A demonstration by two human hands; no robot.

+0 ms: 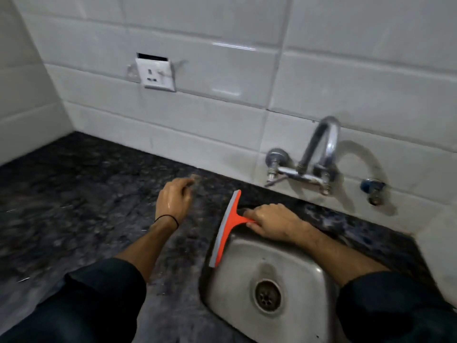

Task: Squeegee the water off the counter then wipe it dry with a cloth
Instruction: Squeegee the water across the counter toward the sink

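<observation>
Two big surfaces drive the layout: dark stone table (74, 206) on the left, steel sink (296, 280) set into it on the right, so the sink works as the drain target for whatever water gets pushed over. Orange squeegee (226, 226) sits with its blade along the sink's left rim, far end still on the table, near end overhanging the basin, probably the end of a stroke dumping water in. Right hand (274, 222) is closed round its handle; left hand (174, 200) hovers loosely curled and empty, looks wet; no cloth visible.
</observation>
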